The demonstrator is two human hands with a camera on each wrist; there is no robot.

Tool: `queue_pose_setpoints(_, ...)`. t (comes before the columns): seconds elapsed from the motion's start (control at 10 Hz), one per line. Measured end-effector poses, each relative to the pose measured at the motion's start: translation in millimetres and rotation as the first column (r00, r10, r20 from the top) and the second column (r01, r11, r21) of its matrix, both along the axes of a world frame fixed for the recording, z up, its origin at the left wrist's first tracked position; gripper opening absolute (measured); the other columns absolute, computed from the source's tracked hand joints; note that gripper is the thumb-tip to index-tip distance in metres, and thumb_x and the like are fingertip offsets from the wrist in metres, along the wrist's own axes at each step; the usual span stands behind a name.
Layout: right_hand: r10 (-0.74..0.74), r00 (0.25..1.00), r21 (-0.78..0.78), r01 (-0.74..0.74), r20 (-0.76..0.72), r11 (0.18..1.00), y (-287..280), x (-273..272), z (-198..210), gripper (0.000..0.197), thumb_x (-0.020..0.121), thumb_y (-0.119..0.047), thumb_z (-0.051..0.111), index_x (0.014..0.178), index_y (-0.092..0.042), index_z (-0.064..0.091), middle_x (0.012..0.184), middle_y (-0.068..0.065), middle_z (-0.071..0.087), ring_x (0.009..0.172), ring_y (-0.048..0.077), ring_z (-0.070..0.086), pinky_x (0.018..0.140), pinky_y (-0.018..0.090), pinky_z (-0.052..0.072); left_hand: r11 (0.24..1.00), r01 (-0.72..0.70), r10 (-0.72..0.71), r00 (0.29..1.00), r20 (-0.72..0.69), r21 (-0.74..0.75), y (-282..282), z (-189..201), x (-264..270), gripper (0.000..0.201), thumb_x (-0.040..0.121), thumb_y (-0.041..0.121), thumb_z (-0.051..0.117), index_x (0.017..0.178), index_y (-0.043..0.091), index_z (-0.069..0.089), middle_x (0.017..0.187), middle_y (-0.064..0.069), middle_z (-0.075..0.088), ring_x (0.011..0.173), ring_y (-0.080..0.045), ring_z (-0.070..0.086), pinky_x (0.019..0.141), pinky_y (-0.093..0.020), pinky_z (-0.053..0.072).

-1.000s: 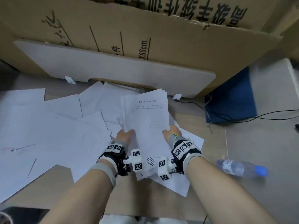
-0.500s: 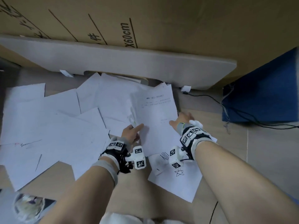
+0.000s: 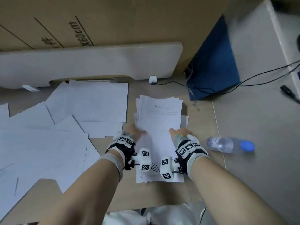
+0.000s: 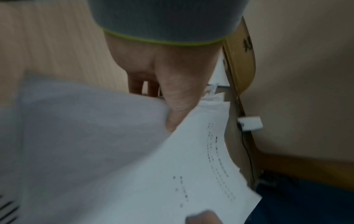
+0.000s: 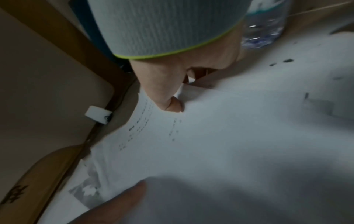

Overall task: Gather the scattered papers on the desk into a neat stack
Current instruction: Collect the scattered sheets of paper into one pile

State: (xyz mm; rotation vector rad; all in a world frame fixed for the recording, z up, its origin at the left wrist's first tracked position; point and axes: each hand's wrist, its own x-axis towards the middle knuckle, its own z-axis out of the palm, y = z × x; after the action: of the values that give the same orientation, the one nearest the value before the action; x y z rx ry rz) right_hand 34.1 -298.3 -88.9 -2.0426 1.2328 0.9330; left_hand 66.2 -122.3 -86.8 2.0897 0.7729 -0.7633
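Note:
A stack of white papers point(image 3: 159, 125) with a printed top sheet lies on the wooden desk point(image 3: 129, 190) in the middle of the head view. My left hand point(image 3: 136, 133) pinches its left edge and my right hand point(image 3: 180, 132) pinches its right edge. In the left wrist view, the left hand point(image 4: 168, 98) has its thumb on top of the stack point(image 4: 134, 166) and fingers beneath. The right wrist view shows the right hand point(image 5: 168, 98) with its thumb pressed on the top sheet point(image 5: 210, 144). Several loose sheets point(image 3: 48, 143) lie overlapping to the left, and more point(image 3: 97, 101) lie behind them.
A plastic water bottle point(image 3: 230, 144) lies on its side just right of my right hand. A blue bag point(image 3: 214, 65) and black cables point(image 3: 259, 73) sit at the back right. A white board point(image 3: 90, 62) leans against a large cardboard box point(image 3: 113, 18) along the back.
The stack has shifted right, off the scattered sheets, and now lies nearly square. My left hand went from a pointing finger on the top sheet to gripping the left edge.

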Motion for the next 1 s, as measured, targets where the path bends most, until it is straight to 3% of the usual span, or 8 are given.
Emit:
queue_pose_setpoints(0.1, -0.064, 0.997, -0.023, 0.065, 0.037, 0.998, -11.1, -35.7, -26.2, 0.057, 0.079, -0.044, 0.061, 0.126, -0.013, 0.049, 0.128, 0.012, 0.054, 0.122, 0.031, 0.050, 0.102, 0.040, 0.040, 0.984, -0.172, 0.167, 0.979, -0.119, -0.036, -18.6, -44.3, -24.0, 0.039, 0.091, 0.025, 0.067, 0.120, 0.000, 0.060, 0.114, -0.014, 0.069, 0.102, -0.026, 0.069, 0.086, -0.032, 0.057)
queue_pose_setpoints(0.2, -0.114, 0.991, 0.036, 0.112, 0.076, 0.993, -17.0, -44.4, -34.5, 0.067, 0.085, -0.027, 0.064, 0.142, -0.002, 0.037, 0.142, 0.021, 0.043, 0.129, 0.034, 0.046, 0.101, 0.038, 0.040, 0.989, 0.146, -0.149, 0.978, -0.144, -0.031, -24.8, -40.5, -33.9, 0.038, 0.080, 0.039, 0.075, 0.106, 0.015, 0.060, 0.102, -0.006, 0.071, 0.089, -0.022, 0.071, 0.077, -0.033, 0.059)
queue_pose_setpoints(0.3, -0.135, 0.989, 0.112, 0.127, 0.067, 0.986, -18.8, -40.5, -19.1, 0.053, 0.088, -0.015, 0.060, 0.137, 0.000, 0.045, 0.136, 0.019, 0.051, 0.123, 0.031, 0.053, 0.085, 0.030, 0.043, 0.989, 0.095, -0.114, 0.979, -0.170, -0.117, -21.6, -28.0, -43.2, 0.042, 0.085, 0.022, 0.075, 0.118, 0.007, 0.056, 0.113, -0.011, 0.068, 0.102, -0.029, 0.067, 0.083, -0.034, 0.054)
queue_pose_setpoints(0.5, -0.237, 0.958, 0.180, 0.208, 0.163, 0.962, -6.7, -18.7, 12.4, 0.075, 0.089, -0.012, 0.059, 0.151, -0.016, 0.018, 0.155, 0.009, 0.025, 0.139, 0.028, 0.032, 0.112, 0.037, 0.029, 0.972, -0.172, 0.155, 0.981, -0.112, -0.163, 4.4, 1.7, -41.1, 0.062, 0.081, 0.005, 0.073, 0.135, 0.006, 0.042, 0.122, -0.009, 0.062, 0.110, -0.031, 0.060, 0.098, -0.037, 0.046)
queue_pose_setpoints(0.6, -0.171, 0.975, 0.292, 0.122, 0.146, 0.949, 24.2, 9.8, 31.4, 0.075, 0.089, -0.006, 0.057, 0.151, -0.010, 0.015, 0.151, 0.013, 0.031, 0.131, 0.030, 0.040, 0.105, 0.039, 0.034, 0.958, -0.265, 0.245, 0.956, -0.164, -0.109, 31.2, 18.7, -41.4, 0.095, 0.058, 0.056, 0.084, 0.135, 0.015, 0.047, 0.133, -0.003, 0.060, 0.118, -0.030, 0.058, 0.107, -0.043, 0.036)
queue_pose_setpoints(0.8, 0.035, 0.988, 0.316, -0.081, 0.150, 0.945, 93.6, 38.5, 51.4, 0.061, 0.086, -0.002, 0.055, 0.143, 0.002, 0.031, 0.135, 0.021, 0.048, 0.121, 0.036, 0.052, 0.100, 0.040, 0.041, 0.838, -0.526, 0.520, 0.851, -0.078, -0.146, 90.4, 43.8, -41.1, 0.057, 0.064, 0.041, 0.082, 0.107, 0.008, 0.065, 0.088, 0.000, 0.071, 0.085, -0.021, 0.068, 0.081, -0.032, 0.056)
queue_pose_setpoints(0.9, 0.133, 0.971, 0.317, -0.193, 0.200, 0.929, 138.0, 42.7, 58.0, 0.055, 0.084, -0.001, 0.058, 0.136, 0.006, 0.041, 0.130, 0.021, 0.055, 0.104, 0.029, 0.056, 0.091, 0.038, 0.044, 0.766, -0.616, 0.616, 0.785, -0.065, -0.185, 129.7, 54.7, -56.0, 0.051, 0.076, 0.038, 0.077, 0.112, 0.008, 0.057, 0.096, -0.001, 0.066, 0.078, -0.016, 0.061, 0.053, -0.020, 0.041)
queue_pose_setpoints(1.0, 0.240, 0.936, 0.314, -0.315, 0.256, 0.895, 191.5, 39.7, 50.4, 0.038, 0.078, -0.007, 0.061, 0.115, 0.002, 0.057, 0.105, 0.013, 0.066, 0.090, 0.028, 0.062, 0.087, 0.039, 0.050, 0.678, -0.705, 0.705, 0.704, -0.085, -0.209, 177.6, 49.9, -73.7, 0.061, 0.064, 0.050, 0.079, 0.110, 0.013, 0.063, 0.090, 0.004, 0.071, 0.079, -0.014, 0.067, 0.072, -0.021, 0.048)
